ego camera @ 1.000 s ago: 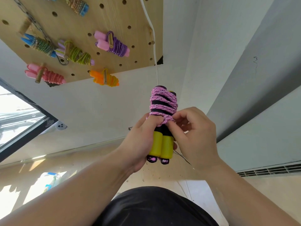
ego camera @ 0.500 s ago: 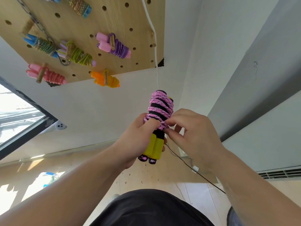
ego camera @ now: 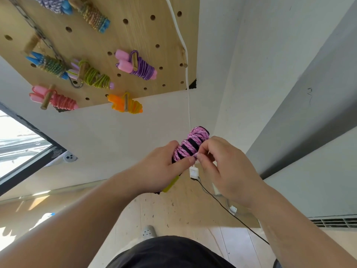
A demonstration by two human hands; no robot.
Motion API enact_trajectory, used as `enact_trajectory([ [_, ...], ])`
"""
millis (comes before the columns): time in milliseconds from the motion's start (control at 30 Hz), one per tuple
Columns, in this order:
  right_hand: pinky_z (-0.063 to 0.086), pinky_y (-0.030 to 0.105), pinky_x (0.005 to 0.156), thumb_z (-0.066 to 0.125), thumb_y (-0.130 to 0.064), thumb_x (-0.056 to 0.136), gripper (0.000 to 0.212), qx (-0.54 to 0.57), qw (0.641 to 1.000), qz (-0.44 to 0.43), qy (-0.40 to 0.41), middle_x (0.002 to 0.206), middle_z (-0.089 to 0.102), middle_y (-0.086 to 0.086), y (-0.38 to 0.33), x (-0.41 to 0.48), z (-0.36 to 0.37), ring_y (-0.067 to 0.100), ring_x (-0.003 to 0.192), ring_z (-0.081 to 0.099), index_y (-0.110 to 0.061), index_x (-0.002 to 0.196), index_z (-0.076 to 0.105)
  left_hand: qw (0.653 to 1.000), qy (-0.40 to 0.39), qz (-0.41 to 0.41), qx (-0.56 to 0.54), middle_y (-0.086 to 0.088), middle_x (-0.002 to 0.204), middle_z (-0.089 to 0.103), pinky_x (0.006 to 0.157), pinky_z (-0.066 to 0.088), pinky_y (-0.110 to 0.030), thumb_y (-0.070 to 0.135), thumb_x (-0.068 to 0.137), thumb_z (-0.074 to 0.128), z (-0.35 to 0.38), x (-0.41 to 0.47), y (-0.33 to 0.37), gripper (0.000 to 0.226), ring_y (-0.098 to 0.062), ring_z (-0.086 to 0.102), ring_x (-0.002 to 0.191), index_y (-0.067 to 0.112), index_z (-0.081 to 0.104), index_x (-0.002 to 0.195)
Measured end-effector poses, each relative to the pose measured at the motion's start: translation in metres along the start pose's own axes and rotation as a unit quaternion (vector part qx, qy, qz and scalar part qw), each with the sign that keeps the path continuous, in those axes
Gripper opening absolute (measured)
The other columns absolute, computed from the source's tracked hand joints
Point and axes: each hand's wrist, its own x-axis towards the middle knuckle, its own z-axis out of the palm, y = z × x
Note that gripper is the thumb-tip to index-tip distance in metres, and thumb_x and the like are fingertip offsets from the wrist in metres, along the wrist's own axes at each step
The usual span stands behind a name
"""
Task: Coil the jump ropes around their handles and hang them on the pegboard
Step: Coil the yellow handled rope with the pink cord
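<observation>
Gripping rope [ego camera: 190,146] by handles [ego camera: 171,183] in left hand [ego camera: 154,171]; pinching rope end against wraps with right hand [ego camera: 226,171]. Holding below pegboard [ego camera: 135,29], well apart. Probably light, soft, unwinding easily; best gripping handles.

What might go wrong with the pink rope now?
The right hand only pinches a bit of the pink rope; if that slips before it is tucked, the coil may unwind. The free peg on the pegboard sits right by a white cable, so hanging there might snag it.
</observation>
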Motion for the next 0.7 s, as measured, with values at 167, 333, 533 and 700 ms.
enact_trajectory([
  [167, 0.05, 0.036, 0.065, 0.053, -0.025, 0.101, 0.012, 0.014, 0.999, -0.012, 0.037, 0.087, 0.057, -0.013, 0.001, 0.026, 0.01, 0.013, 0.076, 0.059, -0.019, 0.094, 0.06, 0.988, -0.026, 0.019, 0.154, 0.002, 0.079, 0.059, 0.059, 0.043, -0.032, 0.067, 0.096, 0.042, -0.019, 0.028, -0.008, 0.042, -0.013, 0.053, 0.065, 0.025, 0.043, 0.094],
  [333, 0.046, 0.019, 0.066, 0.057, -0.015, 0.101, 0.009, 0.056, 0.997, 0.028, 0.051, 0.087, 0.063, -0.013, 0.004, 0.071, 0.016, 0.01, 0.076, 0.06, -0.018, 0.093, 0.06, 0.969, -0.028, 0.077, 0.235, 0.005, 0.081, 0.057, 0.063, 0.047, -0.034, 0.065, 0.098, 0.04, -0.043, 0.066, -0.018, 0.04, -0.013, 0.056, 0.07, 0.025, 0.04, 0.1],
  [533, 0.049, 0.024, 0.064, 0.055, -0.014, 0.102, 0.012, 0.048, 0.991, 0.096, 0.079, 0.078, 0.063, -0.011, -0.001, 0.15, 0.022, 0.011, 0.073, 0.061, -0.018, 0.093, 0.062, 0.947, -0.019, 0.155, 0.282, 0.005, 0.077, 0.051, 0.06, 0.041, -0.035, 0.068, 0.099, 0.032, -0.094, 0.131, -0.038, 0.041, -0.012, 0.051, 0.067, 0.027, 0.033, 0.103],
  [700, 0.049, 0.012, 0.066, 0.066, -0.016, 0.096, 0.013, 0.039, 0.976, 0.195, 0.084, 0.077, 0.067, -0.016, -0.002, 0.201, 0.025, 0.002, 0.07, 0.064, -0.029, 0.094, 0.067, 0.962, 0.002, 0.183, 0.202, 0.003, 0.071, 0.053, 0.053, 0.035, -0.035, 0.068, 0.099, 0.031, -0.119, 0.18, -0.062, 0.044, -0.016, 0.052, 0.063, 0.025, 0.037, 0.092],
])
